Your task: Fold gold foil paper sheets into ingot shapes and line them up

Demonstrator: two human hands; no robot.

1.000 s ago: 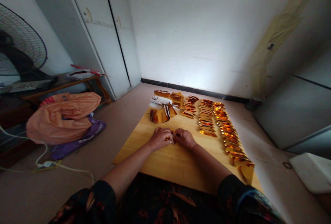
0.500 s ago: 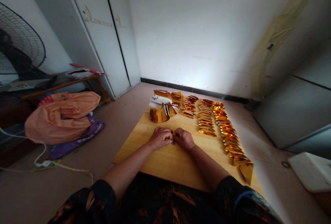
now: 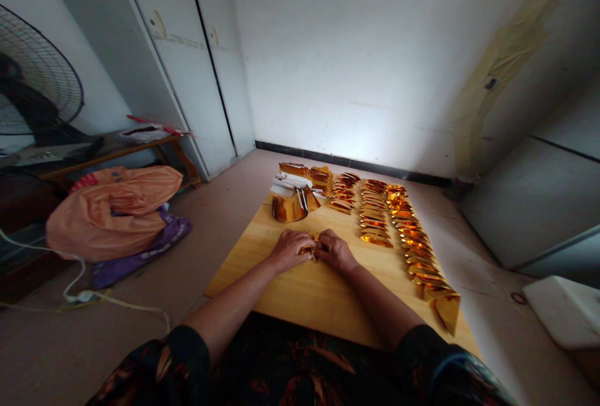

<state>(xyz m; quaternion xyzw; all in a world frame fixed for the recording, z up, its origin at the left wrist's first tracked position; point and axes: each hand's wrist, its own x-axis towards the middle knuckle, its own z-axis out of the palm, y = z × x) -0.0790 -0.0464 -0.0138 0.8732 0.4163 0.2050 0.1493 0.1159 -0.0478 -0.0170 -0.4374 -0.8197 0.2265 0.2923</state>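
My left hand and my right hand meet above the near middle of a wooden board. Between them is a small piece of gold foil paper, mostly covered by my fingers. The fingers of both hands are closed on it from either side. Beyond my left hand stands a curved stack of gold foil sheets. Folded gold foil pieces fill a long row along the right edge, with a shorter row beside it and another short row further left.
More gold foil bundles and a white packet lie at the board's far end. On the left are an orange bag, a purple bag, a cable and a fan. A white block is at right.
My right hand has shifted slightly to the right, and its fingers have changed position on the foil paper. A little more of the gold piece shows between my hands.
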